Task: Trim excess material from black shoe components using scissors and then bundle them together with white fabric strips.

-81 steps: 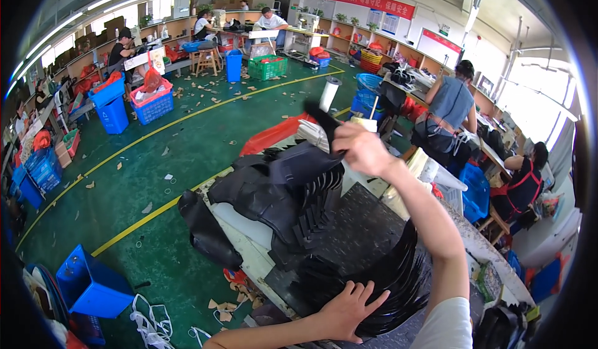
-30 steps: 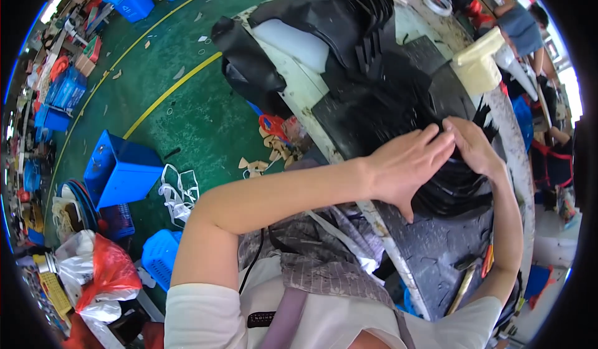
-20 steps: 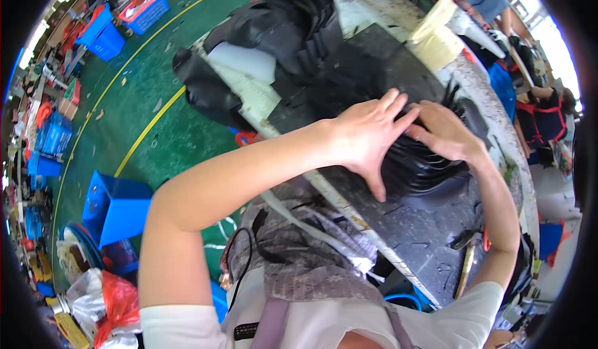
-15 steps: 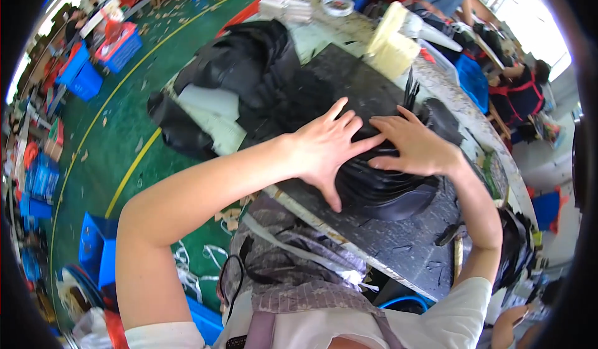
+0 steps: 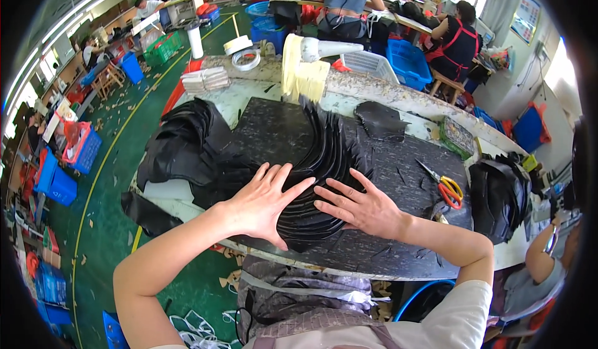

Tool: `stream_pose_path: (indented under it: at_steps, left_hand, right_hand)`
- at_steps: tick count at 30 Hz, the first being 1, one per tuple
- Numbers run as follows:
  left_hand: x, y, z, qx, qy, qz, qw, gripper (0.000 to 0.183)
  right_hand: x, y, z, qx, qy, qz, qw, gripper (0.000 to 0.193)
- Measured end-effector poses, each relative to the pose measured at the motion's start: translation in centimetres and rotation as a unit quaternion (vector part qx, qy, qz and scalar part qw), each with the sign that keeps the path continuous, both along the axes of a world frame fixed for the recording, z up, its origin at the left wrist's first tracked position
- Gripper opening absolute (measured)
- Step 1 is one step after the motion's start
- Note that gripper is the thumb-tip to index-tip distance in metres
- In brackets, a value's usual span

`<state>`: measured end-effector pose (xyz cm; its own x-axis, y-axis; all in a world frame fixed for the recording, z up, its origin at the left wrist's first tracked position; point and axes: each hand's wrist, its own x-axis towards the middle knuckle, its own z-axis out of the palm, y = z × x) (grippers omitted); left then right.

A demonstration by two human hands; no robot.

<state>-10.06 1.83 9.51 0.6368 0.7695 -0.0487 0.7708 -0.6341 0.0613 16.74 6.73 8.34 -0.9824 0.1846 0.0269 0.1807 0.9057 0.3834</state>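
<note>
Under both my hands lies a curved, fanned stack of thin black leather-like pieces (image 5: 327, 143), its strips overlapping in an arc. My left hand (image 5: 261, 202) rests on the stack's left side with fingers spread. Flat on its right side is my right hand (image 5: 367, 212), the fingers stretched out and a little apart. Neither hand grips anything. The stack sits on a dark speckled board (image 5: 398, 181). Left of it is a larger pile of black pieces (image 5: 180, 140). A pair of scissors (image 5: 448, 190) with yellow and red handles lies to the right.
At the table's far side stand a cream foam-like block (image 5: 305, 75), a white ring-shaped roll (image 5: 246, 59) and a bundle of pale strips (image 5: 205, 81). More black pieces (image 5: 498, 193) are heaped at the right. Several people sit at tables beyond, near a blue basin (image 5: 408, 62).
The view has swung, bringing the scissors and more of the room into sight. My hands stay on the stack; my right hand now lies flatter with its fingers pointing left.
</note>
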Motion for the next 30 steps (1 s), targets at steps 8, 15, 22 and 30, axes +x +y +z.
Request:
stream_pose_path:
  at_steps: [8, 15, 22, 30]
  left_hand:
    - [0.9, -1.1, -1.3, 0.061, -0.042, 0.024, 0.997, 0.121]
    - [1.8, -2.1, -2.4, 0.066, -0.09, 0.098, 0.989, 0.114]
    - [1.9, -0.1, -2.5, 0.084, -0.109, 0.106, 0.985, 0.107]
    - [-0.3, -3.0, -1.0, -0.008, -0.44, 0.147, 0.886, 0.094]
  right_hand:
    - [0.1, -0.6, -0.3, -0.068, 0.033, -0.046, 0.996, 0.115]
    - [3.0, -6.1, -0.4, -0.192, 0.323, -0.101, 0.921, 0.079]
    - [8.6, -21.7, -19.2, -0.439, 0.25, -0.406, 0.761, 0.027]
    - [17.7, -23.0, -8.6, -0.199, 0.759, -0.342, 0.517, 0.041]
